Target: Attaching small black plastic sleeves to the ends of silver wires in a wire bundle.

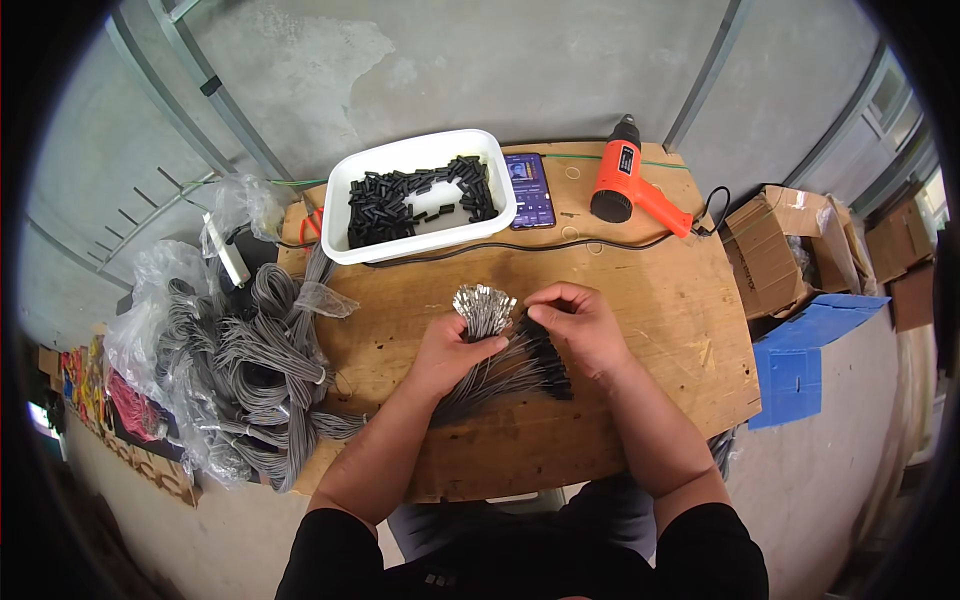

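Observation:
My left hand [447, 358] is closed around a bundle of grey wires [488, 318], its silver metal terminals fanned upward above the thumb. Just right of those terminals, my right hand [582, 325] is pinched, thumb against forefinger. Whatever lies between these fingertips is too small to make out. Below the right fingertips, a row of black sleeves [548, 365] sits on the ends of other grey wires, which lie across the wooden table [665, 350]. Beyond both hands, a white plastic tub [430, 245] holds many loose short black sleeves.
A phone [530, 190] lies beside the tub. An orange heat gun [622, 175] rests at the back right, its black cord [540, 245] crossing the table. Coiled grey wires [270, 350] and clear plastic bags crowd the left. Cardboard boxes [765, 250] stand beyond the right edge.

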